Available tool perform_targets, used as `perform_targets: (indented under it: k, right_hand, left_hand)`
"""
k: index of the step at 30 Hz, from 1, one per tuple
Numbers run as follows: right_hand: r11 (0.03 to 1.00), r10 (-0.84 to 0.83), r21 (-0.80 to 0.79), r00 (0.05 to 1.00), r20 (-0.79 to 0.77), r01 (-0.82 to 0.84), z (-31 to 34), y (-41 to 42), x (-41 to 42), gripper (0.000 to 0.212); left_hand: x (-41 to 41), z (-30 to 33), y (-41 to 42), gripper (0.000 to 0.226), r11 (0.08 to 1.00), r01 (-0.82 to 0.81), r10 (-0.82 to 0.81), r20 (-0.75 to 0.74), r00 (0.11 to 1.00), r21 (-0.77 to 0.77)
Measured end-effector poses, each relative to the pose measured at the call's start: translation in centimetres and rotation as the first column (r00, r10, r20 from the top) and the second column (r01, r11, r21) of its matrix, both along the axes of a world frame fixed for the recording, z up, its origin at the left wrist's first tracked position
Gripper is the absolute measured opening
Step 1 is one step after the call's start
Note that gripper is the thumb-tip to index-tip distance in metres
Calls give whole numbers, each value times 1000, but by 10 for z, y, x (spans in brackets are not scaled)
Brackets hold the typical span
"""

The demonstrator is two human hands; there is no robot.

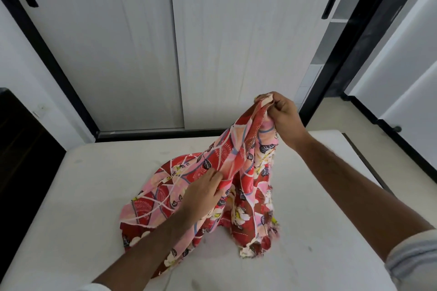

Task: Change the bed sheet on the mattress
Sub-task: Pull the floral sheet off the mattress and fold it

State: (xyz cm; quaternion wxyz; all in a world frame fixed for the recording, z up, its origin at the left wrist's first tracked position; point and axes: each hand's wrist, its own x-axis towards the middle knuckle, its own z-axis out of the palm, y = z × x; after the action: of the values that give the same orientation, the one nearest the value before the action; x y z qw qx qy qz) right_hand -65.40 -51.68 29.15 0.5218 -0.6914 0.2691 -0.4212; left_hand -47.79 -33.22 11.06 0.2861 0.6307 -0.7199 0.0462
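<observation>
- The right hand (pixel 282 117) is raised, its fingers (pixel 272 107) curled tight round a bunched corner of the red and pink floral bed sheet (pixel 238 172).
- From those fingers the sheet hangs down in folds onto the bare white mattress (pixel 94 196).
- The left hand (pixel 203 192) is lower, its fingers (pixel 214 176) pinching a fold of the sheet partway down.
- Beyond both sets of fingers stand white wardrobe doors (pixel 132 42) with black handles.
</observation>
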Motion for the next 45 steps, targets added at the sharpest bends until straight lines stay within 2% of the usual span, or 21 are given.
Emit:
perform_targets:
  k: [5,8,13,17,22,25,27,29,31,33,37,39,40,42,43,45]
  right_hand:
    - [1000,-2,-3,1000,1,2,9,-3,-6,37]
    - [1000,-26,-15,1000,-7,26,18,-13,-15,36]
    - [991,-120,-62,991,-52,117,40,-34,-31,43]
    - [986,-155,-77,985,-76,149,61,-45,-30,38]
    - [981,-157,-124,985,-71,147,88,-54,-18,35]
    - [981,-142,-143,988,-56,133,106,-54,-8,35]
    - [982,-110,-162,992,-62,99,120,-51,-1,34]
    - [985,-62,-167,993,-100,45,134,-49,4,32]
    - [987,-21,-159,988,-150,-3,147,-46,6,27]
    - [986,8,-160,983,-183,-38,155,-44,7,22]
    - [985,43,-156,978,-202,-76,164,-41,11,17]
    - [986,46,-146,978,-202,-77,165,-40,12,17]
    - [987,51,-139,977,-207,-81,165,-40,11,18]
    - [987,89,-111,966,-244,-119,165,-41,8,19]
    - [984,140,-67,952,-273,-164,164,-43,5,20]
    - [951,309,85,893,-328,-298,164,-47,-5,23]
  left_hand:
    - [4,6,-7,47,989,76,-40,-264,964,129]
    - [12,8,-6,49,997,62,-43,-369,928,40]
    - [30,45,2,24,994,69,-97,-375,922,-87]
    - [39,94,15,37,997,31,-57,-448,892,-66]
    - [61,143,24,37,997,-70,30,-598,801,-44]
    - [72,171,21,30,990,-90,144,-720,679,112]
    - [82,178,22,37,977,-37,198,-830,521,210]
    - [89,179,28,56,980,52,164,-927,336,192]
    - [89,178,34,68,983,84,137,-958,252,163]
    - [86,182,41,66,983,70,143,-950,278,169]
    - [82,187,48,22,987,-88,164,-835,525,138]
    - [82,190,51,22,986,-151,155,-746,648,74]
    - [82,191,52,23,984,-170,151,-720,678,47]
    - [84,196,52,26,982,-187,155,-729,667,37]
    - [87,201,51,32,985,-159,154,-775,613,70]
    - [97,211,51,53,989,19,126,-899,419,147]
